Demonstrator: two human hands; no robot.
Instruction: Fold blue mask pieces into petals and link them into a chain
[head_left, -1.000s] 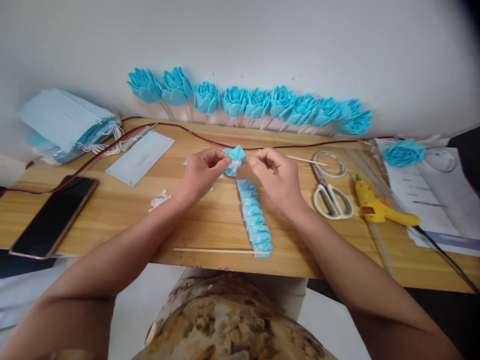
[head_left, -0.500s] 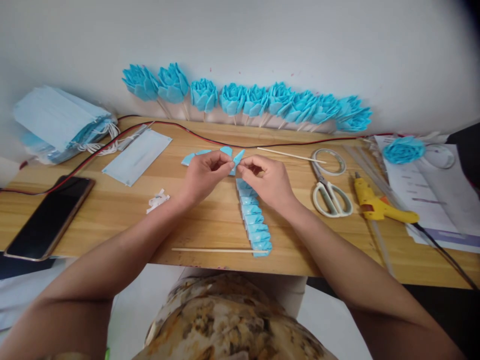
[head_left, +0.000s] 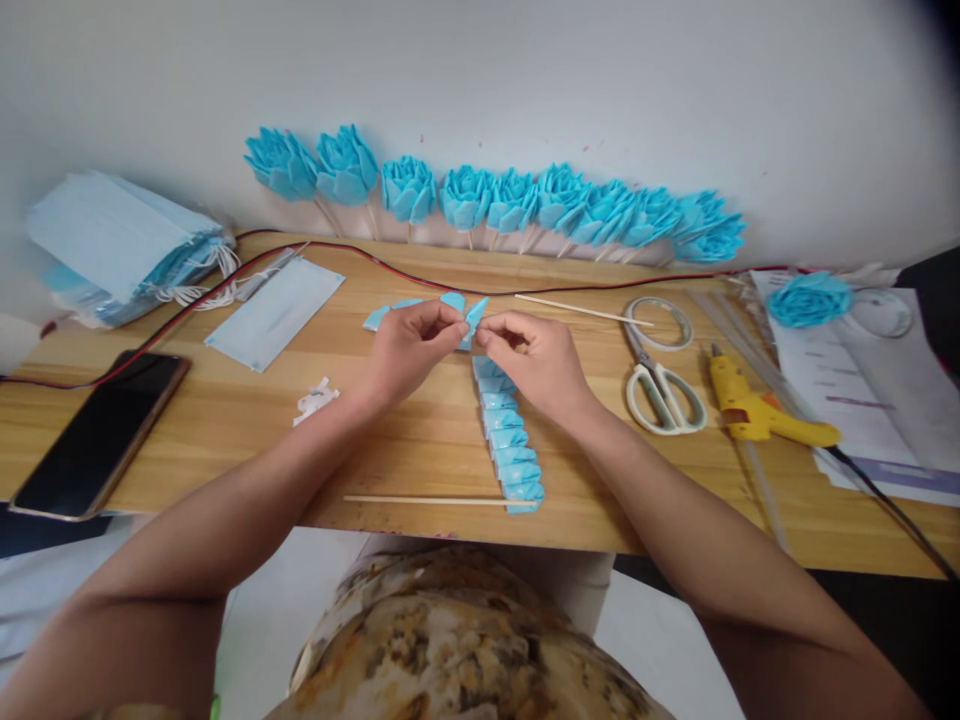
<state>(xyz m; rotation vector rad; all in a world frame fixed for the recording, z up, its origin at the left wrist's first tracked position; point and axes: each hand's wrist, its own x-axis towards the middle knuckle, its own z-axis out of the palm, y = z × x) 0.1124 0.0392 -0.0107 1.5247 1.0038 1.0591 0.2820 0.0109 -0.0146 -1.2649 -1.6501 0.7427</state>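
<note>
Between the fingertips, above the middle of the wooden table (head_left: 420, 440), a folded blue piece (head_left: 475, 312) is pinched from both sides: the left hand (head_left: 409, 352) nips its left edge, the right hand (head_left: 538, 365) its right. Just nearer lies a row of blue folds (head_left: 510, 450), its near end touching a wooden skewer (head_left: 427, 499). Scissors (head_left: 664, 395) and a yellow glue gun (head_left: 757, 410) lie to the right.

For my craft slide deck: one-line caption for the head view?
Left hand and right hand pinch a blue petal near a row of petals on the desk.
</note>
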